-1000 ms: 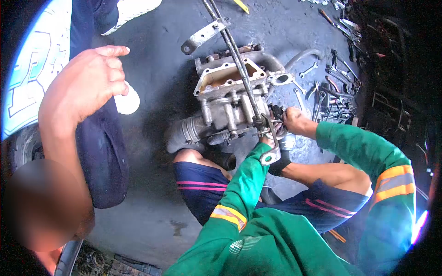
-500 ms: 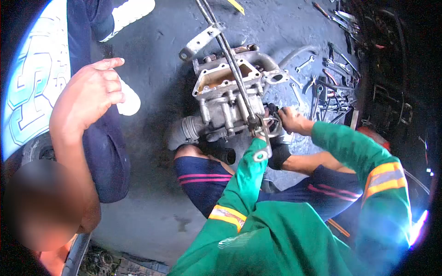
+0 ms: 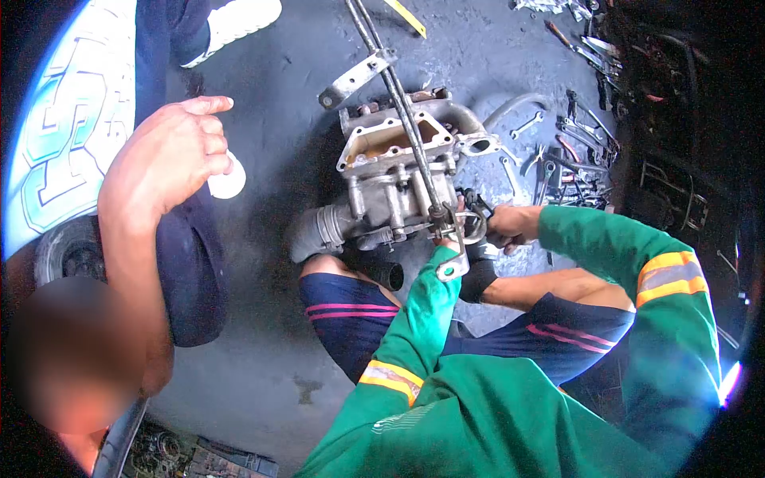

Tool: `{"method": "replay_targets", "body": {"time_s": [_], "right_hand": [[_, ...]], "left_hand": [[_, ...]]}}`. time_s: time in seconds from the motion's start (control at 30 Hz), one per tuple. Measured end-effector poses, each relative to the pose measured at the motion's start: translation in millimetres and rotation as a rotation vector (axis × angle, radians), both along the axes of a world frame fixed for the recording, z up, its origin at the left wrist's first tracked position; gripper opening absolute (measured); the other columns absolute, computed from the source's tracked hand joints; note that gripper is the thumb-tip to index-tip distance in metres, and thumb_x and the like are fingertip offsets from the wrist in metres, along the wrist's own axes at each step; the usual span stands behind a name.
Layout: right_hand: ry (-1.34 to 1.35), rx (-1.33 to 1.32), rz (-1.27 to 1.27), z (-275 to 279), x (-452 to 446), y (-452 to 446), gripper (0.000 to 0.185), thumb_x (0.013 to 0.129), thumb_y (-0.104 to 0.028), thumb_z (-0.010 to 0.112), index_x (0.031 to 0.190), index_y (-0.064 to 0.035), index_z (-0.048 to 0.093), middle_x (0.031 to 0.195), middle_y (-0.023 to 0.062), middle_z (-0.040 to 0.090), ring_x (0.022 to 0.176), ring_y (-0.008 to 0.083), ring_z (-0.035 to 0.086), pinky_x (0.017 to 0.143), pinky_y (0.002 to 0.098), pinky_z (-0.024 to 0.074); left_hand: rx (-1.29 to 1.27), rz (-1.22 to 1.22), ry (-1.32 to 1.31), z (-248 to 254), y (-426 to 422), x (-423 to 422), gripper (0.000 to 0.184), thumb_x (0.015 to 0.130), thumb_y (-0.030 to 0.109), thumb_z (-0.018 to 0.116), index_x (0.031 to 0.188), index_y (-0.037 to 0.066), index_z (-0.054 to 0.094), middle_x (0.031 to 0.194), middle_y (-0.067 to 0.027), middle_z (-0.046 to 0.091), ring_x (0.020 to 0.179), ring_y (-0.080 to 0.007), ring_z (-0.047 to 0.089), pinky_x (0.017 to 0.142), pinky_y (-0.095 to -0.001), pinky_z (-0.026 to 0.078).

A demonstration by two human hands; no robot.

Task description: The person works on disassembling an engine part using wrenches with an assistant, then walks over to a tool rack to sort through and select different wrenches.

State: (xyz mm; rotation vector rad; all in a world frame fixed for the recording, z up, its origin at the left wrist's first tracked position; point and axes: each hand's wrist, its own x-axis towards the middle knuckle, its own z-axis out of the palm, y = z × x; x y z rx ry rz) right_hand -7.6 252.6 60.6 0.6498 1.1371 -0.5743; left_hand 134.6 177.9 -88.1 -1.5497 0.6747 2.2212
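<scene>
A grey metal engine part (image 3: 398, 187) with an open rectangular top stands on the floor between my legs. Long metal rods (image 3: 408, 119) with a bracket (image 3: 353, 78) cross over it and end in a flat plate (image 3: 453, 267) with a hole. My left hand (image 3: 450, 239) is at the near right end of the casting, mostly hidden under the plate and rods, so its grip cannot be made out. Just right of it, my right hand (image 3: 512, 226) is closed beside a dark fitting (image 3: 476, 205); what its fingers hold is too small to name.
Wrenches (image 3: 526, 125), pliers (image 3: 534, 159) and several other tools lie on the floor at the right. A co-worker's hand (image 3: 175, 155) points from the left. A yellow strip (image 3: 406, 17) lies at the top. A hose (image 3: 518, 105) curves behind the casting.
My right hand has turned and dropped slightly beside the fitting. My left hand stays under the plate. The co-worker's hand has shifted a little to the right in view.
</scene>
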Motion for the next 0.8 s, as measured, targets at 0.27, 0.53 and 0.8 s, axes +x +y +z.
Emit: {"method": "replay_targets", "body": {"time_s": [0.27, 0.53, 0.8], "right_hand": [[0.385, 0.093, 0.592, -142.8, 121.6, 62.0, 0.027, 0.088, -0.026, 0.062, 0.096, -0.0009, 0.069, 0.1, 0.0174, 0.071, 0.094, 0.0259, 0.071, 0.074, 0.0396, 0.0548], [1.107, 0.344, 0.351, -111.1, 150.0, 7.9, 0.032, 0.084, -0.024, 0.065, 0.098, 0.005, 0.063, 0.08, 0.0304, 0.064, 0.08, 0.0487, 0.065, 0.074, 0.0532, 0.053], [1.122, 0.378, -0.333, -170.4, 133.8, 12.2, 0.04, 0.096, -0.023, 0.046, 0.129, -0.0095, 0.063, 0.101, 0.026, 0.068, 0.094, 0.0407, 0.067, 0.082, 0.046, 0.0515]], "left_hand": [[-0.001, -0.023, 0.023, 17.1, 4.9, -3.9, 0.038, 0.093, 0.031, 0.069, 0.122, 0.008, 0.061, 0.119, -0.0089, 0.062, 0.087, -0.0177, 0.055, 0.072, -0.0283, 0.042], [-0.166, -0.17, 0.1, 18.3, -20.0, 2.5, 0.054, 0.092, 0.04, 0.069, 0.129, 0.003, 0.057, 0.129, -0.0156, 0.058, 0.108, -0.0271, 0.053, 0.091, -0.0369, 0.039], [-0.456, -0.344, 0.145, 34.8, -28.9, -8.5, 0.067, 0.089, 0.045, 0.072, 0.132, -0.003, 0.057, 0.135, -0.0195, 0.058, 0.124, -0.0334, 0.052, 0.104, -0.0428, 0.04]]}}
